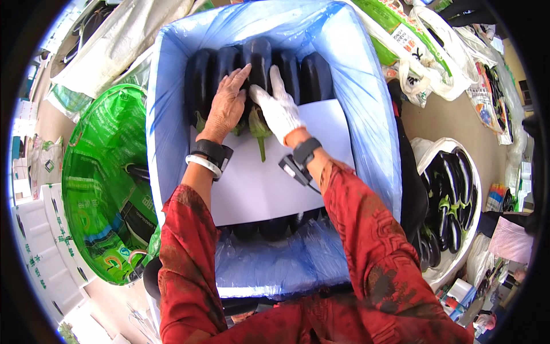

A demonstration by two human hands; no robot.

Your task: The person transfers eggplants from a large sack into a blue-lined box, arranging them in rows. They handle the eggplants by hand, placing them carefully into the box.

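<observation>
A row of dark purple eggplants lies side by side at the far end of a box [378,172] lined with blue plastic film. My bare left hand [227,103] rests on the row, its fingertips against the left side of the middle eggplant [259,53]. In a white knit glove, my right hand [279,105] lies over that eggplant's right side with fingers spread. Its green calyx and stem [259,129] point towards me, over a white paper sheet [279,180]. The sheet covers most of a lower layer of eggplants [275,228], which shows at its near edge.
To the left stands a green woven bag [103,172], an eggplant inside it. White foam boxes [47,249] sit beyond. On the right, a white sack [468,253] holds many eggplants [449,193]. Further bags [412,47] lie at the upper right, and a white sack [124,43] at the upper left.
</observation>
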